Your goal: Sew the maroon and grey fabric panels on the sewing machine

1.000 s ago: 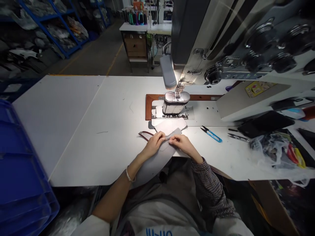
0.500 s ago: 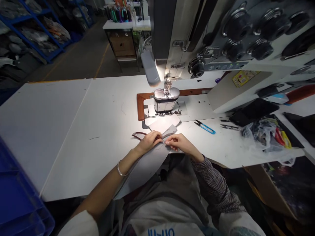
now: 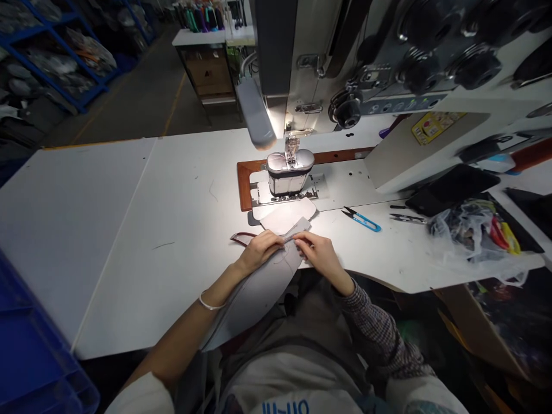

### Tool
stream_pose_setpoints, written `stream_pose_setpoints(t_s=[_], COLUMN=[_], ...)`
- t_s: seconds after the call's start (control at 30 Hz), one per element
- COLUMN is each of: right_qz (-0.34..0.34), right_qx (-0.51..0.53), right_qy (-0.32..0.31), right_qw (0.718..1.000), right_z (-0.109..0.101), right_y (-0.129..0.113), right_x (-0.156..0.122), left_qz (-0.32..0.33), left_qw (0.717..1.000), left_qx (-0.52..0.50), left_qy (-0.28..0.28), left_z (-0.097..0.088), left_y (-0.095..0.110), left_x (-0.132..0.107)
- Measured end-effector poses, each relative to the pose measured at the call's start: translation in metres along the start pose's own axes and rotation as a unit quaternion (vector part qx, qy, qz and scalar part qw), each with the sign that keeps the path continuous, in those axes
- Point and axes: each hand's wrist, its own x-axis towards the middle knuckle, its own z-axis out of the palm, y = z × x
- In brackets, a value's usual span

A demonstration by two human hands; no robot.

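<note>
A long grey fabric piece (image 3: 254, 293) hangs from the table's front edge into my lap. My left hand (image 3: 259, 250) rests on its upper end with fingers curled, pinching the material. My right hand (image 3: 317, 250) pinches the same grey piece from the right, fingertips close to those of my left hand. A smaller grey piece (image 3: 280, 219) lies just beyond my hands, in front of the sewing machine's post bed (image 3: 290, 171). A dark red strip (image 3: 242, 237) lies to the left of my left hand.
Blue-handled thread snips (image 3: 362, 219) lie right of the sewing machine (image 3: 366, 69); a second pair (image 3: 405, 218) and a plastic bag of oddments (image 3: 474, 236) are further right. A blue crate (image 3: 30, 351) stands at the lower left. The white table (image 3: 129, 218) extends left.
Both hands stay pinched on the grey piece and have closed slightly together. The camera has shifted, so the scene sits a little lower and left.
</note>
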Motion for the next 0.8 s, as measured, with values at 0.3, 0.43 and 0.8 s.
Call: stream_pose_setpoints(t_s=[0.3,0.43,0.8], right_qz=[-0.143,-0.142,-0.160], right_qx=[-0.131,-0.144,-0.097], right_qy=[-0.024,-0.017,-0.019], right_qw=[0.981,0.979,0.982], right_z=[0.017,0.017,0.013], right_y=[0.002,0.006,0.009], right_x=[0.014,0.012,0.012], left_qz=[-0.009,-0.042,-0.057], left_qw=[1.000,0.998,0.996], left_qx=[-0.014,-0.038,-0.060], left_qy=[0.022,0.008,0.011], left_z=[0.001,-0.002,-0.004], left_y=[-0.004,-0.002,-0.001], left_x=[-0.001,0.001,0.002])
